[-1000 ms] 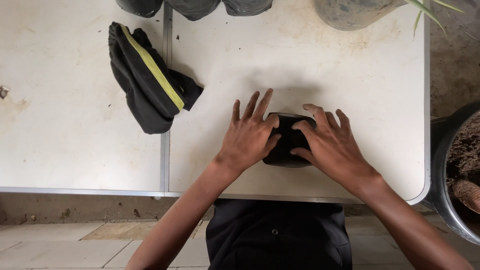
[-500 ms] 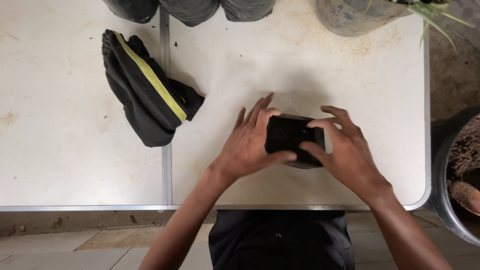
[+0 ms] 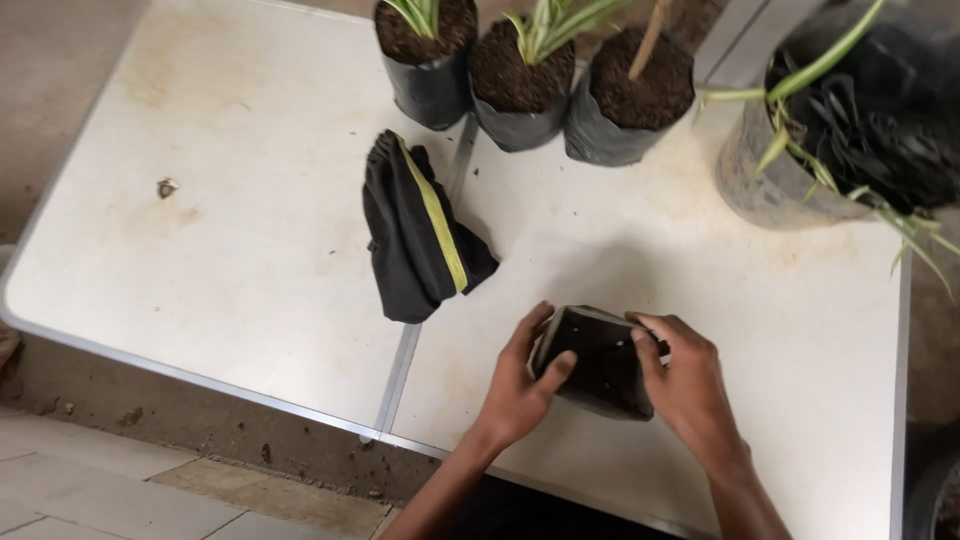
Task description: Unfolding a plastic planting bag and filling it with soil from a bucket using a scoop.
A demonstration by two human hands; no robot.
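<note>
- Left hand [image 3: 520, 385] grips the left side of a black plastic grow bag [image 3: 600, 358]; thumb lies across the bag's near face, fingers curl up along its left edge.
- Right hand [image 3: 685, 385] holds the bag's right side; fingers wrap over the top right corner and cover it — that corner is hidden.
- The bag sits between both hands, lifted or tilted at the near edge of the white table [image 3: 240, 260], right of the centre seam. Whether its underside touches the tabletop cannot be told; the hands and the bag's own shadow hide the contact.
- Bag face shows small pale specks, possibly holes — too small to make out.
- Both forearms run out of the bottom edge of the view; dark clothing between them is cut off.
- Folded black cloth with a yellow stripe [image 3: 420, 240] lies on the table, left of the seam, well apart from the hands. Its kind is unclear.
- Three small black bags of soil [image 3: 520, 85] stand in a row at the far edge, touching each other; their plants are cropped by the top of the view.
- Large grey pot [image 3: 770, 190] at far right, holding long green leaves and dark material — contents hard to read, part cut off at top.
- Small dark speck [image 3: 167, 187] on the left tabletop; cannot identify it.
- Tiled floor [image 3: 90, 490] shows below the table edge.
</note>
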